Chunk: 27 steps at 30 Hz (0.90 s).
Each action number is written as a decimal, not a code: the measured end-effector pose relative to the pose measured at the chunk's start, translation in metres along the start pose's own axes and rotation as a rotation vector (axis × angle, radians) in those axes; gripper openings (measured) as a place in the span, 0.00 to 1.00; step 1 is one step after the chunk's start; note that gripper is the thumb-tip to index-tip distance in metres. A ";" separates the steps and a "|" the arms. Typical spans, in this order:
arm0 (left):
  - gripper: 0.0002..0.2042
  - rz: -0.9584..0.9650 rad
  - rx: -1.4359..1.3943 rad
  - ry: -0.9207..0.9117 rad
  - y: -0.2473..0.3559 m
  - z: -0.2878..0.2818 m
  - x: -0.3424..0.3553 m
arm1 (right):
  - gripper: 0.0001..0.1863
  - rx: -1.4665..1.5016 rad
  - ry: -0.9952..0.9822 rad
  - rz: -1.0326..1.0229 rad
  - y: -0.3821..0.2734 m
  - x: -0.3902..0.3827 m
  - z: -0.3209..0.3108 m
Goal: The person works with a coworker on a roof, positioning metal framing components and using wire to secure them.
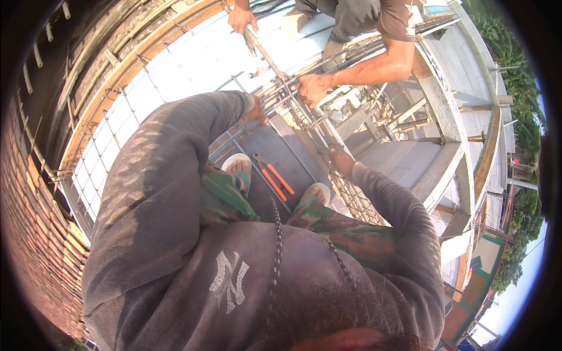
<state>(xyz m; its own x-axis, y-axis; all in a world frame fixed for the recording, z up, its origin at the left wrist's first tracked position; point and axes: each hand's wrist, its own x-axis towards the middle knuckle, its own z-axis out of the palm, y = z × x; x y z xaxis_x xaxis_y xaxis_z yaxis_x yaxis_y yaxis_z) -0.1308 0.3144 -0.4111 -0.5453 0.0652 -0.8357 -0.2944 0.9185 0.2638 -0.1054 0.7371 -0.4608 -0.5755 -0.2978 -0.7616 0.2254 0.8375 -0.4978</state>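
Observation:
My left hand point(255, 111) is at the steel bars left of the joint of a rebar cage point(316, 126); my sleeve and the bars hide most of its fingers. On the cage's right side, my right hand point(343, 162) is closed around a bar. Orange-handled pincers point(274, 177) lie on a dark grey sheet point(266, 143) between my sandalled feet, apart from both hands. Opposite me, a co-worker's hand point(314, 89) grips the cage joint. The co-worker's other hand point(241, 20) holds the far end of a long, rusty-looking bar point(264, 54).
A thin rebar grid point(132, 108) crosses bright white panels on the left, edged by wooden boards point(126, 70). Right of the cage is an opening with timber scraps point(404, 111) below. Concrete beams point(448, 169) and block walls stand beyond. Roof tiles point(41, 234) lie far left.

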 end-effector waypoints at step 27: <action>0.37 -0.022 0.054 -0.027 0.002 0.003 0.000 | 0.34 -0.051 -0.018 -0.021 0.009 0.009 0.002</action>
<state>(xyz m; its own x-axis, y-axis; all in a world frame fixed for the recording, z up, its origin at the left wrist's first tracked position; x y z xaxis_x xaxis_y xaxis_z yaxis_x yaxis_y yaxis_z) -0.1290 0.3172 -0.4124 -0.5178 0.0544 -0.8538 -0.2626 0.9397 0.2192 -0.1071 0.7415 -0.4728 -0.5653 -0.3238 -0.7587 0.1724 0.8530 -0.4926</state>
